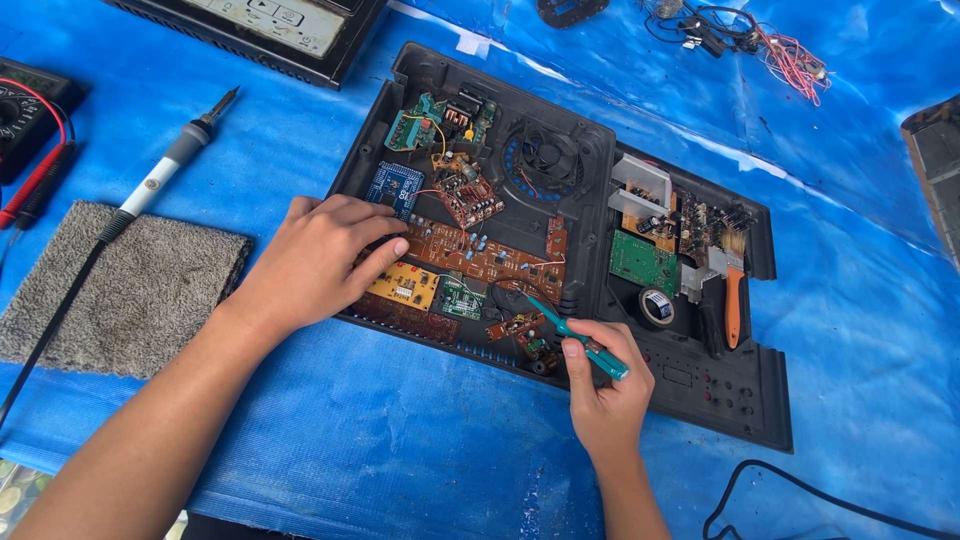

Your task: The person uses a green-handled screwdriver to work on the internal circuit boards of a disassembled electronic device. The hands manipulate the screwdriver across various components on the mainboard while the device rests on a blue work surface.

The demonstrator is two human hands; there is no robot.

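A black plastic device shell (760,400) lies open on a blue sheet, filled with several circuit boards. My left hand (320,258) rests palm down on the long brown board (480,255), fingers curled near a yellow board (405,285). My right hand (605,390) grips a teal-handled screwdriver (585,342), its tip pointing at a small brown board (515,325) near the shell's front edge. A round fan (545,155) sits in the shell's middle.
A soldering iron (160,175) with its black cord lies left, across a grey cloth pad (130,295). A multimeter (25,110) with red lead sits far left. An orange-handled brush (735,290) and tape roll (657,305) lie in the shell. Loose wires (780,45) are top right.
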